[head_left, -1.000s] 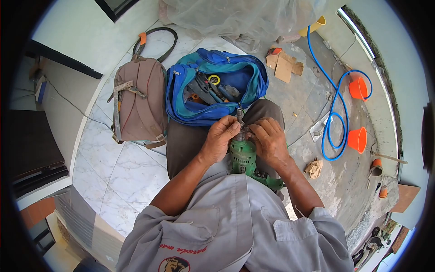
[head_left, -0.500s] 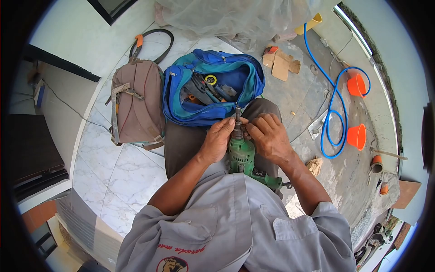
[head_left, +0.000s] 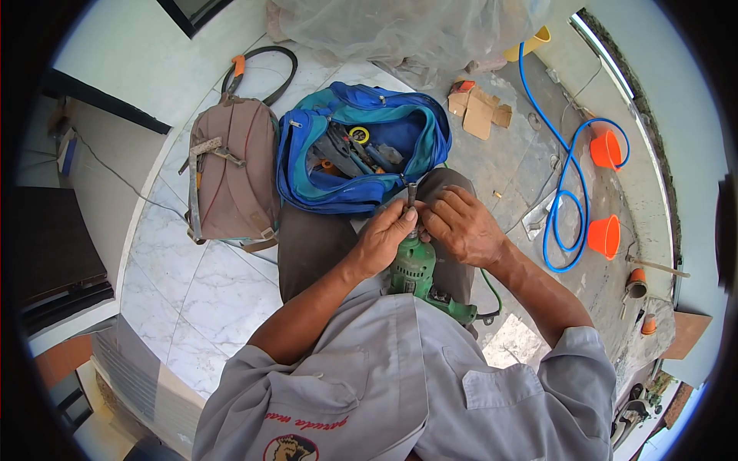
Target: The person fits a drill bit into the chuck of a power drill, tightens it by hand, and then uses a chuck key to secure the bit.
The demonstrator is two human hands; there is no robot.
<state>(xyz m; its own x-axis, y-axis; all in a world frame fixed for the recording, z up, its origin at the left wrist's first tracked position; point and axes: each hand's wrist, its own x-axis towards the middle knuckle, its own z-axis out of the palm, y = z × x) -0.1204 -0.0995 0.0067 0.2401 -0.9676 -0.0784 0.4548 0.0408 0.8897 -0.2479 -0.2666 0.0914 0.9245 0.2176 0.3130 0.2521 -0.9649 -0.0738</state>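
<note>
A green power drill (head_left: pixel 413 269) rests between the thighs with its chuck end pointing away from the body. My left hand (head_left: pixel 384 240) is wrapped round the chuck, thumb along its side. On the other side of the chuck, my right hand (head_left: pixel 463 227) has its fingers curled in a pinch; what they grip is hidden. A metal bit or socket (head_left: pixel 412 194) sticks up past the fingers. Just beyond the hands lies an open blue bag (head_left: pixel 330 201) with hand tools and a yellow tape roll (head_left: pixel 359 135) inside.
A brown backpack (head_left: pixel 231 165) lies left of the blue bag, with a hammer-like tool on it. To the right are torn cardboard (head_left: pixel 480 112), a blue hose (head_left: pixel 589 196), orange buckets (head_left: pixel 604 237) and a wooden-handled tool (head_left: pixel 659 266). Plastic sheeting (head_left: pixel 400 31) hangs at the top.
My left hand has moved slightly right and up over the chuck, covering more of it. My right forearm has swung outward a little, and a green cord now shows beside the drill.
</note>
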